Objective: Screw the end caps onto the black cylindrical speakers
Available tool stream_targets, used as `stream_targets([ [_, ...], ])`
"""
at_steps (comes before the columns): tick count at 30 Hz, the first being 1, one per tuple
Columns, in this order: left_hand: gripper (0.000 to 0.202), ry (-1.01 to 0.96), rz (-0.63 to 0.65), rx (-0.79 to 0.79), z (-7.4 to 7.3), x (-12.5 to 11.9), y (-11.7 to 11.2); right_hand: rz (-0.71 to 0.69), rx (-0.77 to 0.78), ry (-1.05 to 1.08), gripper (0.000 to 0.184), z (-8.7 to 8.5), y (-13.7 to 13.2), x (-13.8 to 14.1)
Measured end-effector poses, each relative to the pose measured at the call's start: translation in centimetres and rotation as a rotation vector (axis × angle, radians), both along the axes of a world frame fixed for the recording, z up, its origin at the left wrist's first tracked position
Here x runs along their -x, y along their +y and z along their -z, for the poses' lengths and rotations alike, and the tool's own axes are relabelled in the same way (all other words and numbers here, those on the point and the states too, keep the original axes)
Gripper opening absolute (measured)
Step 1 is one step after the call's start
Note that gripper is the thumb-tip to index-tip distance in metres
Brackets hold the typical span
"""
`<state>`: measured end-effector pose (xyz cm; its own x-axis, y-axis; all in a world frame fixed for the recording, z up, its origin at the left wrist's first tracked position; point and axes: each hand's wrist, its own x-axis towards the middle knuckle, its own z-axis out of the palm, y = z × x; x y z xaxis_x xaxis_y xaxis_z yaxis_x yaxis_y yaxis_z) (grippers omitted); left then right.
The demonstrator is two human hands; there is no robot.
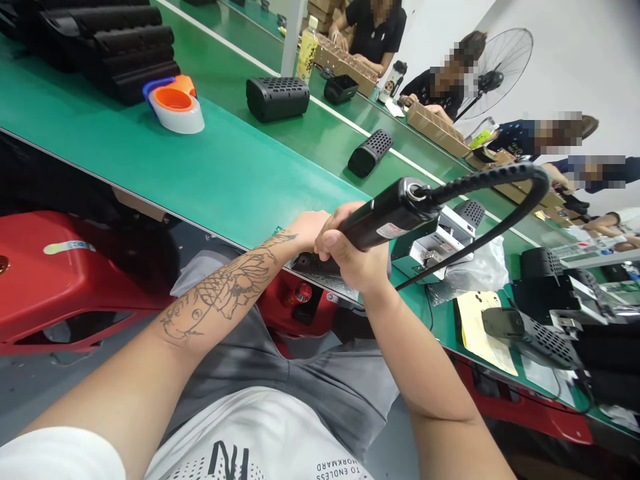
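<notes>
My white shirt (pixel 260 427) and grey trousers (pixel 345 390) sit closest, below my forearms (pixel 220 300). My right hand (pixel 357 260) is wrapped around a black power tool (pixel 383 217), tilted over the green bench (pixel 235 193)'s front edge, its thick cord (pixel 493 175) looping off to the right. My left hand (pixel 307 230) is just beside it, fingers mostly hidden; I can't tell whether they grip the dark part (pixel 325 266) beneath.

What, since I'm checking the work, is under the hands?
Beneath the left hand and right hand, part of a dark object shows at the edge of the bench. The rest is covered, as is the tip of the black tool.
</notes>
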<state>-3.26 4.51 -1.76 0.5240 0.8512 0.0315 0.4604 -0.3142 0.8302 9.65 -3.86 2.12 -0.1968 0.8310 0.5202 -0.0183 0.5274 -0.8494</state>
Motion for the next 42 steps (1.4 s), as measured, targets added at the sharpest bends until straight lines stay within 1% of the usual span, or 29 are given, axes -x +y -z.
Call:
stream_targets([
  [1,0.01,0.004,0.003,-0.009,0.2,0.5,-0.1,0.025,-0.014,0.012,0.063,-0.4,-0.1,-0.4],
  [2,0.016,-0.001,0.017,-0.019,0.7,1.3,-0.3,0.063,-0.035,0.032,0.062,-1.0,-0.1,-1.3],
  [4,0.04,-0.06,0.063,-0.067,2.3,3.4,-1.0,0.202,-0.091,0.08,0.059,-2.4,0.0,-4.4],
  [5,0.06,-0.102,0.117,-0.099,3.4,4.6,-1.5,0.309,-0.122,0.086,0.056,-3.1,0.1,-6.6],
  [6,0.088,-0.125,0.156,-0.142,4.7,5.8,-2.0,0.434,-0.156,0.085,0.052,-3.7,0.3,-9.2],
  [7,0.107,-0.134,0.157,-0.182,5.9,6.8,-2.5,0.577,-0.178,0.049,0.047,-4.2,0.5,-12.0],
  [9,0.112,-0.147,0.134,-0.249,8.0,7.8,-2.9,0.867,-0.198,-0.045,0.043,-4.3,1.1,-17.7],
  [11,0.107,-0.161,0.074,-0.276,9.1,6.9,-2.2,1.066,-0.188,-0.079,0.044,-3.6,1.6,-22.3],
  [12,0.106,-0.17,0.04,-0.272,9.3,5.7,-1.4,1.117,-0.176,-0.075,0.046,-2.9,1.8,-24.1],
  [14,0.109,-0.194,-0.037,-0.245,9.0,1.8,1.3,1.133,-0.14,-0.037,0.05,-1.4,1.9,-26.4],
  [16,0.112,-0.218,-0.115,-0.221,8.1,-3.6,4.9,1.079,-0.112,0.017,0.053,0.0,1.6,-27.4],
  [18,0.115,-0.234,-0.191,-0.219,7.0,-10.2,8.7,1.017,-0.104,0.074,0.055,0.8,0.9,-27.6],
  [21,0.116,-0.257,-0.296,-0.173,5.4,-20.6,13.4,0.961,-0.084,0.123,0.052,1.0,-0.2,-27.1],
  [23,0.117,-0.261,-0.34,-0.104,4.5,-26.5,15.4,0.94,-0.05,0.141,0.048,0.6,-1.0,-26.5],
  [24,0.117,-0.252,-0.347,-0.071,4.1,-28.8,16.1,0.926,-0.034,0.154,0.045,0.3,-1.5,-26.2],
  [25,0.116,-0.231,-0.345,-0.04,3.9,-30.6,16.7,0.91,-0.027,0.173,0.043,0.1,-2.0,-26.0],
  [26,0.116,-0.2,-0.334,-0.017,3.9,-31.9,17.2,0.887,-0.027,0.199,0.039,-0.2,-2.5,-25.8],
  [27,0.114,-0.164,-0.318,-0.009,4.0,-32.6,17.6,0.86,-0.033,0.224,0.035,-0.5,-3.1,-25.7],
  [28,0.109,-0.13,-0.3,-0.024,4.3,-32.8,18.0,0.825,-0.045,0.24,0.03,-0.7,-3.7,-25.7],
  [30,0.097,-0.082,-0.287,-0.131,5.1,-31.9,19.1,0.771,-0.068,0.252,0.022,-1.0,-4.7,-25.9],
  [31,0.092,-0.073,-0.313,-0.202,5.5,-31.1,19.7,0.752,-0.076,0.247,0.019,-1.1,-5.1,-26.1],
  [32,0.09,-0.069,-0.366,-0.264,5.7,-30.1,20.5,0.744,-0.079,0.241,0.018,-1.1,-5.3,-26.3],
  [33,0.092,-0.065,-0.438,-0.299,5.9,-29.1,21.4,0.744,-0.078,0.234,0.018,-1.1,-5.4,-26.4],
  [34,0.099,-0.058,-0.514,-0.298,5.8,-28.3,22.4,0.745,-0.072,0.228,0.019,-1.1,-5.4,-26.5],
  [35,0.108,-0.051,-0.574,-0.259,5.6,-27.5,23.3,0.744,-0.066,0.224,0.019,-1.1,-5.2,-26.4],
  [36,0.116,-0.053,-0.607,-0.193,5.3,-26.9,24.2,0.742,-0.061,0.225,0.02,-1.0,-5.0,-26.2],
  [38,0.124,-0.078,-0.599,-0.047,4.4,-25.7,25.6,0.727,-0.059,0.23,0.02,-1.0,-4.6,-25.4],
  [40,0.122,-0.111,-0.574,0.036,3.5,-23.9,25.8,0.702,-0.062,0.232,0.021,-1.1,-4.4,-24.3],
  [42,0.119,-0.133,-0.572,0.013,3.1,-20.7,24.8,0.689,-0.069,0.228,0.023,-1.3,-4.6,-23.1],
])
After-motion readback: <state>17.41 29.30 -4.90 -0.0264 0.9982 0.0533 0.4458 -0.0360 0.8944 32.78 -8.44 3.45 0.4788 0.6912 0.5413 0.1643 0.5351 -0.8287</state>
